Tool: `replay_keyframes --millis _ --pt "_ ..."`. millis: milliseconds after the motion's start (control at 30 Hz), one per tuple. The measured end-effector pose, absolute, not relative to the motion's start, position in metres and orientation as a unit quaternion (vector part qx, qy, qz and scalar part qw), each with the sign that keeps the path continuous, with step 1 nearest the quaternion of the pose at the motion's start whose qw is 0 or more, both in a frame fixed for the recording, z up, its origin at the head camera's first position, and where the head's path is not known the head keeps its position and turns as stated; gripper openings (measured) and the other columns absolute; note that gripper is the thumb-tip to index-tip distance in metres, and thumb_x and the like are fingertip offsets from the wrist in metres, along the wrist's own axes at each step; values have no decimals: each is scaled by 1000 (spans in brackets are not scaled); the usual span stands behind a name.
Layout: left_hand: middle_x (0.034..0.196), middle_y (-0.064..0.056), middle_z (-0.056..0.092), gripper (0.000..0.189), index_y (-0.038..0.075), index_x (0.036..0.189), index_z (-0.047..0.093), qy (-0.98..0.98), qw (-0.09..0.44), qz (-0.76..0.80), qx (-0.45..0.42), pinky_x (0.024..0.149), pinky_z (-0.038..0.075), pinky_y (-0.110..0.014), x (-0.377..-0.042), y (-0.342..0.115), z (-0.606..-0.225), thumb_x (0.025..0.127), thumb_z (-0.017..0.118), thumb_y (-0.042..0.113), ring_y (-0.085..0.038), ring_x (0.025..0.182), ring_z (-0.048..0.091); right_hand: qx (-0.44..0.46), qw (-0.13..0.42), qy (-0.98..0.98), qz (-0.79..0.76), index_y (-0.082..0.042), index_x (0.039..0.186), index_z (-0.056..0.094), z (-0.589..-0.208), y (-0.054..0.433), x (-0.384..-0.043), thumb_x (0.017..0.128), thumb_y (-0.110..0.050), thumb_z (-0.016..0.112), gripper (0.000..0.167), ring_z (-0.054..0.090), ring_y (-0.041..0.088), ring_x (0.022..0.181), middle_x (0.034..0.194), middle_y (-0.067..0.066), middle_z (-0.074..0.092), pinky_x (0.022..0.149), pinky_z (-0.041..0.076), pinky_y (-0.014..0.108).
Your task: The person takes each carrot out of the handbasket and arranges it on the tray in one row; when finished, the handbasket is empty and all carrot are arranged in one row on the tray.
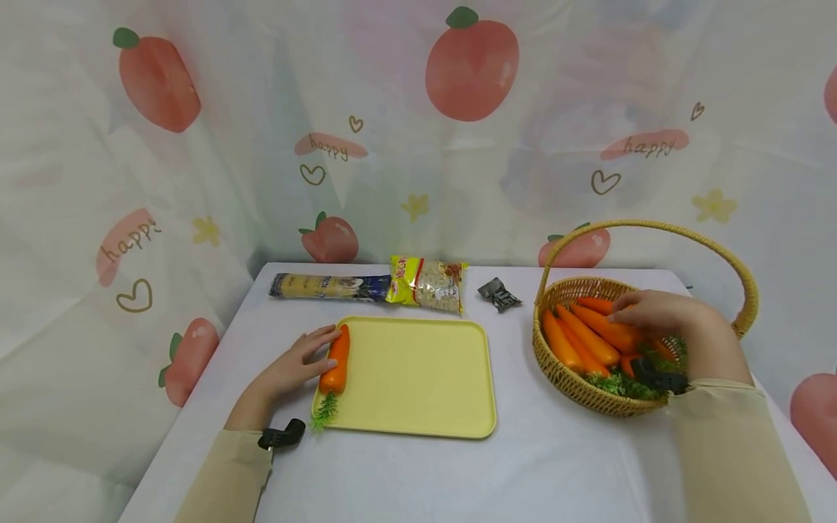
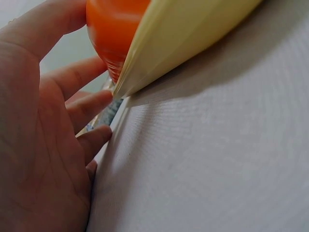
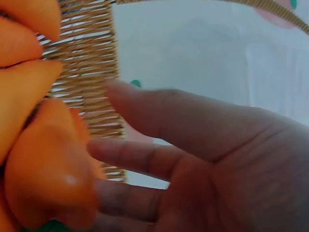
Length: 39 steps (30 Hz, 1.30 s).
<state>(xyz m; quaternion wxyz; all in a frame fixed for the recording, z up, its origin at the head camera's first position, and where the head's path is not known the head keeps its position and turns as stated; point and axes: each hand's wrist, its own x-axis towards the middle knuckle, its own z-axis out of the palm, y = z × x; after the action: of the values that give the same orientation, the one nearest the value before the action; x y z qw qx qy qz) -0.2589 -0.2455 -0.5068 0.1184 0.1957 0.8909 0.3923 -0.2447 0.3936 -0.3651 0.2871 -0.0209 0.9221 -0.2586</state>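
On the left side of a yellow tray [image 1: 418, 378] lies an orange carrot [image 1: 336, 363], its green top hanging over the tray's near edge. My left hand [image 1: 297, 367] rests beside it, thumb and index fingertips touching the carrot's side. In the left wrist view the other fingers extend by the tray's underside. A wicker basket [image 1: 562, 385] on the right holds several carrots [image 1: 588, 341] with green tops. Over it, my right hand [image 1: 667, 316] reaches in with the thumb apart from the fingers. In the right wrist view its fingertips are right at one carrot [image 3: 53, 169], partly hidden behind it.
Behind the tray lie a long blue-and-tan packet [image 1: 330, 287], a yellow packet [image 1: 428, 283] with clear film and a small dark wrapper [image 1: 500, 294]. The basket's tall handle [image 1: 654, 225] arches behind the right hand. A white cloth [image 1: 471, 479] covers the table.
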Motion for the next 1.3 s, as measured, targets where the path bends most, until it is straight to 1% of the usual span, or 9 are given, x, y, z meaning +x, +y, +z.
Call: replay_keyframes --millis 133,333,433,567,800,1000,1133,1200,1300 --pt "165 -2 23 66 26 152 41 892 115 388 203 121 0 -64 -259 -246 -505 94 62 49 -41 153 4 -16 304 915 -265 7 142 39 -374 401 -242 97 -45 59 72 54 35 119 140 33 43 96 51 50" --pt "165 -5 23 65 23 152 41 890 107 388 213 120 0 -65 -260 -247 -505 95 63 45 -43 153 6 -15 319 891 -323 6 149 30 -382 406 -241 97 -40 61 75 53 31 126 146 32 39 103 50 48" --pt "165 -2 23 65 26 152 41 892 114 386 204 121 0 -64 -260 -248 -507 94 62 48 -41 153 4 -21 321 888 -329 6 150 29 -384 406 -242 97 -40 60 77 52 31 128 149 32 35 104 49 48" --pt "165 0 22 66 29 152 40 894 119 386 196 121 1 -64 -260 -248 -509 94 62 50 -40 154 3 -21 329 883 -334 1 153 28 -389 406 -244 96 -42 61 78 50 32 131 153 28 35 104 47 44" --pt "165 -2 23 65 27 152 40 891 114 387 207 121 0 -63 -261 -248 -509 94 62 48 -39 154 6 -22 344 866 -362 -14 160 12 -394 407 -247 97 -41 59 83 35 42 138 162 28 11 103 46 48" --pt "165 -2 23 65 25 152 40 890 112 385 216 122 -1 -61 -261 -249 -508 95 63 45 -37 154 7 -33 333 866 -372 -10 160 11 -390 405 -244 98 -38 58 82 37 40 139 161 28 13 101 47 39" --pt "165 -5 23 66 24 152 40 890 113 384 219 122 -1 -63 -261 -248 -507 95 62 46 -40 153 7 -37 320 868 -378 -9 159 15 -388 404 -240 98 -36 60 80 39 36 138 160 27 18 100 46 34" --pt "165 -6 23 66 23 152 40 889 112 385 219 121 -1 -64 -260 -247 -507 95 62 46 -42 153 7 -43 308 876 -369 -7 158 18 -385 403 -239 98 -38 60 80 41 37 136 158 28 21 102 48 38" --pt "165 -5 24 66 24 152 41 890 111 385 216 121 0 -64 -260 -247 -508 94 62 46 -41 153 7 -52 288 889 -353 -5 156 21 -381 400 -237 97 -41 60 79 43 41 135 156 31 23 105 47 50"
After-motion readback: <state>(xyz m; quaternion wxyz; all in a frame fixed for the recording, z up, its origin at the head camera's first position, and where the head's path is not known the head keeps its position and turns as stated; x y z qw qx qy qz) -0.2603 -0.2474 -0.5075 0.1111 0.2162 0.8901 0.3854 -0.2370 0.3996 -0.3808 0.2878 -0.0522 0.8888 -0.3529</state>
